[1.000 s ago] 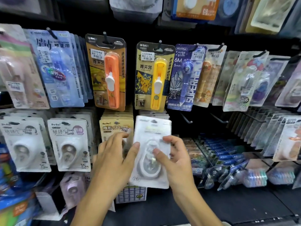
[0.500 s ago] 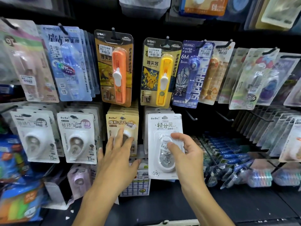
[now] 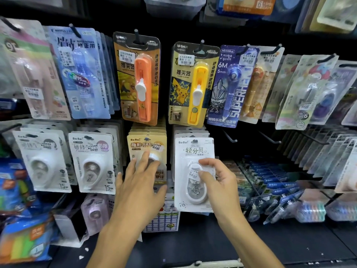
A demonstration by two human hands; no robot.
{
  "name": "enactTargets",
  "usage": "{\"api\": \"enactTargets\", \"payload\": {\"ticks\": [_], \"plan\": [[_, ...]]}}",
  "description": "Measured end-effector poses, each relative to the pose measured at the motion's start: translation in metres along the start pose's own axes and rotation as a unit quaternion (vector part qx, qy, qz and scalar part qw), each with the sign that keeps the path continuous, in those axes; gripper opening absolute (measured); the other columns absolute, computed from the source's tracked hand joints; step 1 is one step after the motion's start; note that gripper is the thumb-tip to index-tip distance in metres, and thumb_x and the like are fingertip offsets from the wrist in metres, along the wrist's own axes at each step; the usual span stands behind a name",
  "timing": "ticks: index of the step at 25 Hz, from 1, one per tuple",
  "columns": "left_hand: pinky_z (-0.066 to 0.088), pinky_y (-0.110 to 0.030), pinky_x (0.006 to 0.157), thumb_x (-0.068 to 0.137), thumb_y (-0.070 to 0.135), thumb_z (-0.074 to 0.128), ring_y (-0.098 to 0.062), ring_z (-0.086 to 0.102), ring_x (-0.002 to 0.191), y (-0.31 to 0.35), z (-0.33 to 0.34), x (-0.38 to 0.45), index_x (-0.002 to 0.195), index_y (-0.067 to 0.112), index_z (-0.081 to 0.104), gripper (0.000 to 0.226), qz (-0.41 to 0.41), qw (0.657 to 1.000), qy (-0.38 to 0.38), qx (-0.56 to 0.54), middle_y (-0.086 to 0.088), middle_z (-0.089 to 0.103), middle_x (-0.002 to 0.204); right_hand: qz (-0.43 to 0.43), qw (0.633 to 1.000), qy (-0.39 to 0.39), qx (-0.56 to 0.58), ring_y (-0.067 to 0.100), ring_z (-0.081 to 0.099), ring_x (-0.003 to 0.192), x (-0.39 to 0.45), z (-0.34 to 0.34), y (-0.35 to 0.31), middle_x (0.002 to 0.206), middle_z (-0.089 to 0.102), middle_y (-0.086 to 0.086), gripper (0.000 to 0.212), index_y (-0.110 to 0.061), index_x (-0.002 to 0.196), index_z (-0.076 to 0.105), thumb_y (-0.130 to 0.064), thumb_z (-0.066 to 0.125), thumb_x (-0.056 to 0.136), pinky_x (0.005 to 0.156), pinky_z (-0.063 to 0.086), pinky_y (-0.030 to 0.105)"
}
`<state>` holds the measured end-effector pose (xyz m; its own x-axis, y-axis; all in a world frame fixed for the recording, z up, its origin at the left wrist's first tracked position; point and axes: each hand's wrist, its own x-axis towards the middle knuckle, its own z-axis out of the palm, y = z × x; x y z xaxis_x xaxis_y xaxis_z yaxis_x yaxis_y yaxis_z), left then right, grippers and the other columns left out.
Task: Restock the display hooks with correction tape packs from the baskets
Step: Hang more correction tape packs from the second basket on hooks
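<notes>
A white BoBo correction tape pack (image 3: 194,174) hangs at the front of a stack of like packs on the lower row of a dark display wall, directly below a yellow Pikachu clip-pusher pack (image 3: 193,85). The right hand (image 3: 216,182) grasps the white pack, thumb and curled fingers pinching over its clear blister. Just left of the white pack, the left hand (image 3: 142,182) lies with straight, spread fingers against a beige BoBo correction tape pack (image 3: 146,146), gripping nothing. Left of the beige pack hang two white packs marked 15m (image 3: 92,161). Right of the white pack, a bare hook (image 3: 229,136) juts out.
</notes>
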<state>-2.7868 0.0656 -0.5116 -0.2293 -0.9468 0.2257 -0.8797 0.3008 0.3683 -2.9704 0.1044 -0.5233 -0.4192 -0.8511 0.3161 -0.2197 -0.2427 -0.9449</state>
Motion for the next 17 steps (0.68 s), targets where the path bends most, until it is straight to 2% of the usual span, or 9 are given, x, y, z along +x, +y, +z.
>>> {"api": "enactTargets", "payload": {"ticks": [2, 4, 6, 10, 13, 14, 15, 16, 17], "plan": [[0.011, -0.051, 0.126, 0.097, 0.049, 0.054, -0.018, 0.000, 0.157, 0.001, 0.000, 0.001, 0.156, 0.039, 0.017, 0.071, 0.002, 1.000, 0.019, -0.009, 0.014, -0.002, 0.170, 0.005, 1.000, -0.012, -0.023, -0.008, 0.062, 0.074, 0.012, 0.005, 0.008, 0.095, 0.068, -0.028, 0.030, -0.043, 0.095, 0.068, -0.013, 0.064, 0.094, 0.062, 0.047, 0.010], [0.011, -0.050, 0.125, 0.098, 0.051, 0.052, -0.017, 0.000, 0.157, 0.001, 0.002, 0.002, 0.159, 0.037, 0.009, 0.076, 0.003, 1.000, 0.026, -0.015, 0.015, -0.003, 0.169, -0.002, 0.997, -0.035, -0.068, -0.013, 0.060, 0.089, 0.031, 0.012, 0.016, 0.109, 0.062, -0.030, 0.031, -0.043, 0.100, 0.063, -0.013, 0.061, 0.097, 0.065, 0.045, 0.005], [0.011, -0.050, 0.125, 0.098, 0.052, 0.051, -0.017, -0.001, 0.157, 0.000, 0.004, 0.003, 0.160, 0.036, 0.005, 0.079, 0.005, 1.000, 0.016, -0.007, 0.015, -0.008, 0.169, -0.020, 0.992, -0.057, -0.113, -0.015, 0.058, 0.091, 0.052, 0.017, 0.022, 0.117, 0.060, -0.024, 0.027, -0.038, 0.106, 0.059, -0.011, 0.057, 0.100, 0.065, 0.044, 0.005], [0.013, -0.052, 0.126, 0.098, 0.050, 0.052, -0.019, -0.001, 0.157, 0.001, 0.002, 0.002, 0.161, 0.035, 0.005, 0.081, 0.011, 1.000, -0.007, -0.009, 0.014, -0.014, 0.169, -0.046, 0.975, -0.093, -0.198, 0.011, 0.054, 0.111, 0.080, 0.017, 0.028, 0.137, 0.056, -0.007, 0.031, -0.029, 0.126, 0.056, -0.011, 0.057, 0.101, 0.091, 0.046, 0.028], [0.014, -0.051, 0.125, 0.097, 0.043, 0.056, -0.023, 0.005, 0.156, 0.008, 0.002, -0.005, 0.159, 0.030, 0.020, 0.073, 0.024, 0.999, 0.046, -0.008, 0.006, -0.003, 0.171, -0.041, 0.966, -0.157, -0.203, 0.004, 0.035, 0.137, 0.057, -0.001, 0.044, 0.155, 0.033, -0.011, 0.050, -0.042, 0.144, 0.044, -0.022, 0.060, 0.101, 0.103, 0.035, 0.021], [0.018, -0.051, 0.123, 0.096, 0.038, 0.058, -0.026, 0.013, 0.154, 0.012, 0.004, -0.010, 0.156, 0.027, 0.029, 0.068, 0.034, 0.996, 0.081, -0.008, 0.000, 0.009, 0.169, -0.027, 0.965, -0.166, -0.200, -0.002, 0.035, 0.134, 0.038, -0.014, 0.057, 0.154, 0.030, -0.017, 0.052, -0.048, 0.144, 0.040, -0.025, 0.059, 0.101, 0.100, 0.036, 0.016], [0.025, -0.050, 0.119, 0.094, 0.034, 0.060, -0.030, 0.024, 0.149, 0.016, 0.010, -0.015, 0.151, 0.023, 0.038, 0.062, 0.055, 0.992, 0.109, -0.011, -0.005, 0.024, 0.164, -0.001, 0.967, -0.166, -0.192, -0.007, 0.042, 0.124, 0.014, -0.030, 0.074, 0.149, 0.035, -0.020, 0.049, -0.052, 0.139, 0.042, -0.025, 0.059, 0.101, 0.094, 0.038, 0.010], [0.033, -0.050, 0.113, 0.093, 0.031, 0.061, -0.032, 0.035, 0.142, 0.021, 0.019, -0.018, 0.145, 0.020, 0.046, 0.056, 0.083, 0.990, 0.111, -0.016, -0.007, 0.038, 0.155, 0.039, 0.968, -0.165, -0.185, -0.007, 0.053, 0.111, -0.011, -0.048, 0.094, 0.138, 0.046, -0.020, 0.044, -0.053, 0.130, 0.048, -0.023, 0.060, 0.101, 0.085, 0.042, 0.008], [0.039, -0.049, 0.106, 0.092, 0.031, 0.062, -0.032, 0.045, 0.133, 0.024, 0.032, -0.022, 0.141, 0.019, 0.050, 0.052, 0.111, 0.991, 0.074, -0.028, -0.007, 0.049, 0.145, 0.087, 0.964, -0.165, -0.192, 0.001, 0.061, 0.096, -0.035, -0.067, 0.115, 0.123, 0.059, -0.015, 0.037, -0.047, 0.120, 0.055, -0.018, 0.062, 0.099, 0.078, 0.047, 0.013]]}}
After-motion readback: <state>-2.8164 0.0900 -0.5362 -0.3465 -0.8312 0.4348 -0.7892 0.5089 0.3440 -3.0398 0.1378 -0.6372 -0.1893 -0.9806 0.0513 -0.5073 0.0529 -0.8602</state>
